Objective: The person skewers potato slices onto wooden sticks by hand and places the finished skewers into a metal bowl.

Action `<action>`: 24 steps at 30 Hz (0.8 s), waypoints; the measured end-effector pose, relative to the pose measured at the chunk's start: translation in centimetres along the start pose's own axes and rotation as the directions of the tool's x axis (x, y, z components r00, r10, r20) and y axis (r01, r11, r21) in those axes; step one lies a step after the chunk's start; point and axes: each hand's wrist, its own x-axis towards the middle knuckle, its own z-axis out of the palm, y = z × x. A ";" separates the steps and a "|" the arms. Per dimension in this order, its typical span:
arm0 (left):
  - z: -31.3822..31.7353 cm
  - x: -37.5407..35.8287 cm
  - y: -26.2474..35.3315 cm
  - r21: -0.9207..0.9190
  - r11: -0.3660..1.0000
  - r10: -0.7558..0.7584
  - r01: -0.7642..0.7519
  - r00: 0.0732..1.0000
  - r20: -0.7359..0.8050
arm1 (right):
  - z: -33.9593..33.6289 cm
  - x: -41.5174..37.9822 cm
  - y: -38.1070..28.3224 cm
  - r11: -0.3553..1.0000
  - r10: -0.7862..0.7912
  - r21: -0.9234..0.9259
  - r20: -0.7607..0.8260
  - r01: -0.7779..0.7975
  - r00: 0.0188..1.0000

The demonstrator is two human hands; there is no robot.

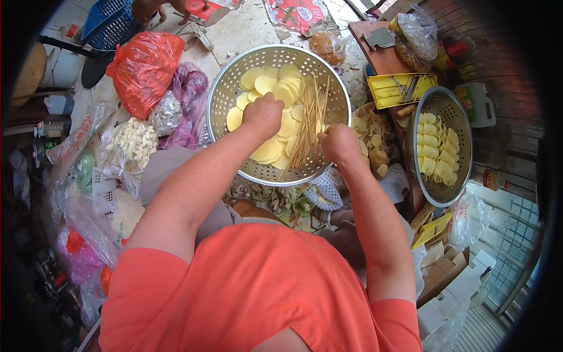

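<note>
A perforated metal colander [214, 120] sits in front of me. Thin round potato slices [265, 84] fill its left and middle, and a loose bundle of bamboo skewers [306, 132] lies over its right side. My left hand [264, 115] is closed above the slices, its fingertips turned away from view. At the colander's right side my right hand [341, 144] is closed in a fist beside the skewers. A small pale yellow piece shows by its thumb. What either hand grips is hidden by the fingers.
To the right, a second colander [419, 126] holds skewered slices, near a yellow tray [378, 91]. Potato peelings and a potato [378, 156] lie between the colanders. On the left are a red plastic bag [145, 73] and a blue basket [108, 26]. A brown animal [149, 10] stands behind.
</note>
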 end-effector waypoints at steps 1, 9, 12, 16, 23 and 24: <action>0.4 0.2 -0.1 -0.015 0.999 0.030 -0.032 0.997 -0.077 | -0.5 -0.3 0.4 1.000 0.002 0.004 0.001 -0.002 1.000; -5.5 1.4 0.0 -0.966 0.088 -0.210 0.241 0.953 0.219 | -2.2 -7.8 2.5 0.789 -0.288 0.546 -0.075 0.281 0.955; -7.9 0.9 -0.2 -0.970 -0.171 -0.227 0.176 0.951 0.212 | -1.1 -8.0 2.5 0.721 -0.269 0.646 -0.070 0.249 0.961; -8.2 1.2 -0.7 -0.968 -0.232 -0.245 0.101 0.957 0.158 | -0.7 -7.7 2.6 0.693 -0.304 0.654 -0.118 0.305 0.945; -8.8 1.5 -0.6 -0.976 -0.206 -0.330 0.066 0.935 0.132 | -1.3 -7.4 2.6 0.696 -0.290 0.668 -0.075 0.264 0.954; -8.9 1.6 -0.4 -0.976 -0.205 -0.327 0.067 0.936 0.133 | -1.4 -7.3 2.6 0.708 -0.281 0.656 -0.078 0.261 0.957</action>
